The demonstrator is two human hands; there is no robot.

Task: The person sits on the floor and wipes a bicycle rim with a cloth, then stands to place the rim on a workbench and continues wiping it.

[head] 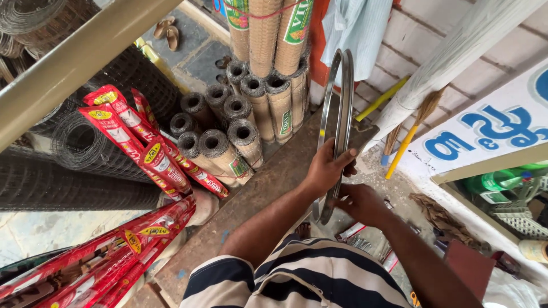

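I hold a shiny metal bicycle wheel rim (342, 97) upright, seen edge-on. My left hand (327, 168) grips its side near the middle. My right hand (361, 203) holds the rim lower down, near its bottom edge. The rim stands beside a dark worn wooden bench (268, 188) that runs diagonally below my arms. My striped shirt fills the bottom of the view.
Rolls of wire mesh (245, 134) stand left of the bench, with dark mesh rolls (74, 165) and long red packaged items (148, 157) further left. A broom with a yellow handle (408, 137) leans by the brick wall. A thick white pole (451, 54) and a beam (74, 57) cross overhead.
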